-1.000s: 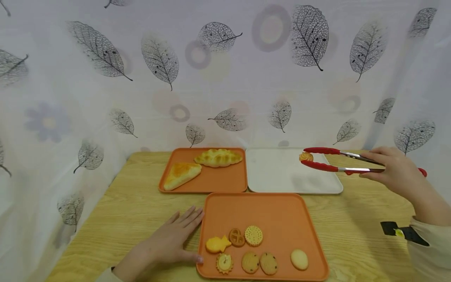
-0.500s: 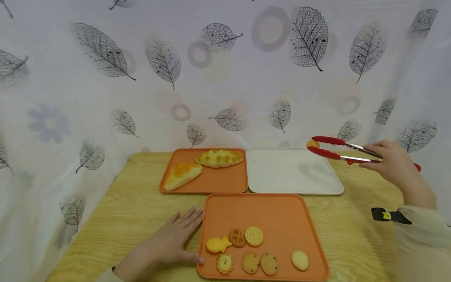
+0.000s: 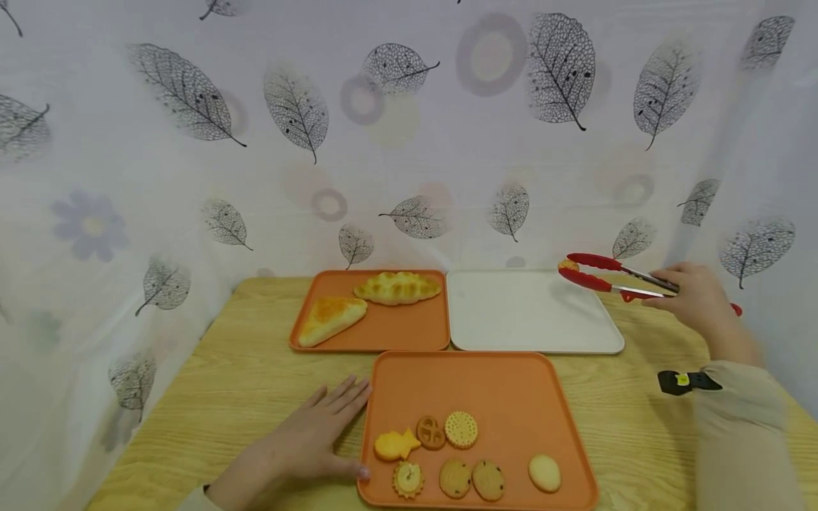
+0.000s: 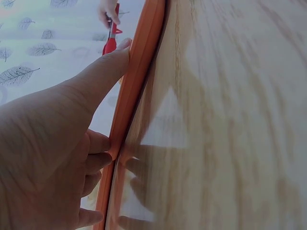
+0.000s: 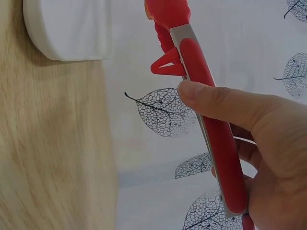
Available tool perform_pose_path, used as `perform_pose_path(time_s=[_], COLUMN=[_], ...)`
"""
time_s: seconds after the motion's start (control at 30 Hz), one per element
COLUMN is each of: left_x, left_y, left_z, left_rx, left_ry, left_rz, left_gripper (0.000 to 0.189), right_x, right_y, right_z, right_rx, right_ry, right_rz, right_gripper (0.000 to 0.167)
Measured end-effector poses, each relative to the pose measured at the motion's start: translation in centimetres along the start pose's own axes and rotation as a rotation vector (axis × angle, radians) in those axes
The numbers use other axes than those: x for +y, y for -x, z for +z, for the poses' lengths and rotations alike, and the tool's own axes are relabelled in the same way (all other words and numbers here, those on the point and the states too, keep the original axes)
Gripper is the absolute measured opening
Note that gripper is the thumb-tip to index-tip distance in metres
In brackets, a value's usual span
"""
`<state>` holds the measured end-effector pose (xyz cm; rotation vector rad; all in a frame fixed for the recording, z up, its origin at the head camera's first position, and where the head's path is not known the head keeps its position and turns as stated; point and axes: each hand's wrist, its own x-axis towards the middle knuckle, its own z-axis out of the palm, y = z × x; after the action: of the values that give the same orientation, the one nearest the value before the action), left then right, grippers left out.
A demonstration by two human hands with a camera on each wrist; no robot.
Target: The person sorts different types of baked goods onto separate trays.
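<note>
Right of centre in the head view, the right hand (image 3: pixel 693 301) has its fingers wrapped about red-tipped tongs (image 3: pixel 584 279), thumb along the handle. The tips pinch a small golden cookie (image 3: pixel 568 265), which appears against the upper right edge of the white tray (image 3: pixel 511 312); whether it hangs over that tray or just past its far rim, I cannot tell.

This piece seems partway through a move: it is gripped but not set down, and nothing lies on the visible part of the white tray. On the front orange tray (image 3: pixel 473 383), low in the frame, seven pieces remain untouched — fish-shaped cookie (image 3: pixel 395 445), pretzel-shaped cookie (image 3: pixel 430 431), dotted round (image 3: pixel 461 430), scalloped one (image 3: pixel 407 480), two speckled cookies (image 3: pixel 455 477) and a pale oval (image 3: pixel 544 473). The back orange tray (image 3: pixel 383 333) holds two breads.

The left hand (image 3: pixel 316 433) grasps nothing; its fingers lie extended, reaching the front tray's left rim (the thumb touches it too, lower down).

For moving, the white tray offers bare surface from its middle to its left rim, though the patterned curtain (image 3: pixel 415 142) looks close behind and could limit the tongs there.
</note>
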<state>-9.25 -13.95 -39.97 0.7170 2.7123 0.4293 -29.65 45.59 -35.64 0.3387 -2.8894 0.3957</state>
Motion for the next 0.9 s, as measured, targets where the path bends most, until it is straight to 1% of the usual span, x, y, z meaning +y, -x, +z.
perform_pose_path(time_s=[0.23, 0.3, 0.47, 0.7, 0.77, 0.9], left_x=[-0.1, -0.1, -0.1, 0.0, 0.1, 0.1], left_y=[0.0, -0.1, -0.1, -0.1, -0.1, -0.1], left_z=[0.1, 0.2, 0.2, 0.2, 0.2, 0.2], left_rx=[-0.002, -0.004, -0.001, -0.005, -0.009, -0.002], left_ry=[-0.003, -0.003, -0.002, 0.01, 0.019, 0.015], left_rz=[-0.008, -0.008, -0.005, -0.004, -0.006, -0.007], left_gripper=[0.111, 0.11, 0.11, 0.109, 0.109, 0.11], right_x=[0.7, 0.8, 0.8, 0.6, 0.5, 0.3], right_y=[-0.1, -0.1, -0.2, -0.4, -0.5, -0.7], right_z=[1.4, 1.6, 1.9, 2.3, 2.5, 2.7], right_rx=[-0.008, -0.005, -0.007, -0.073, -0.076, -0.069], right_ry=[0.02, 0.016, 0.057, 0.121, 0.13, 0.11], right_rz=[-0.002, 0.0, -0.022, -0.011, -0.009, 0.004], right_gripper=[0.06, 0.059, 0.057, 0.059, 0.06, 0.061])
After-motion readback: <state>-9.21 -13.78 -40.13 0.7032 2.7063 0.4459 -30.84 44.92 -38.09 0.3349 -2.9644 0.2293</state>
